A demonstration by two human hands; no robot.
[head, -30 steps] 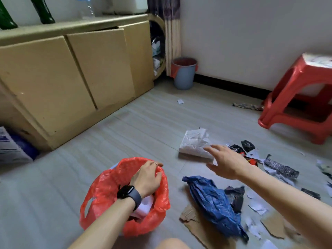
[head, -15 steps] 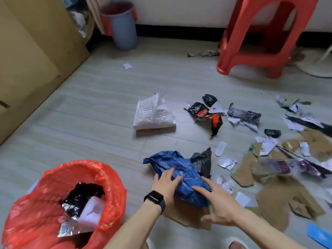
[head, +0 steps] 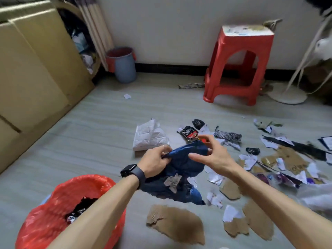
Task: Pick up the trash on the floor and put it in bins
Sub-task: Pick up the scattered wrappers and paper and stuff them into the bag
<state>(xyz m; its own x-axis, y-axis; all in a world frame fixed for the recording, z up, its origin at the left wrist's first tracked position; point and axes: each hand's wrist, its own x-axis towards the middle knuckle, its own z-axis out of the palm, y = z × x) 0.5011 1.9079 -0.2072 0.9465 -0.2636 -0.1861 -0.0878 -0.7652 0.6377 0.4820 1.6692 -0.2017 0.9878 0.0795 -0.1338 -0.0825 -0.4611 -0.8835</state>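
1. I see my left hand clenched on the upper left edge of the crumpled dark blue plastic bag, the fabric bunched between thumb and fingers. A black smartwatch sits on that wrist.
2. My right hand is at the bag's upper right edge, thumb in front and fingers spread and half curled behind it. I cannot tell whether it really grasps the plastic or only touches it.
3. The blue bag hangs between both hands, lifted clear of the grey floor. A small torn grey paper scrap clings to its front.
4. The waste bin lined with a red plastic bag stands at lower left, under my left forearm, with dark wrappers inside.
5. A torn brown cardboard piece lies below the bag, and a crumpled white paper packet lies just beyond my left hand.
6. Scraps of paper, foil and cardboard are scattered to the right. A red plastic stool stands by the wall.
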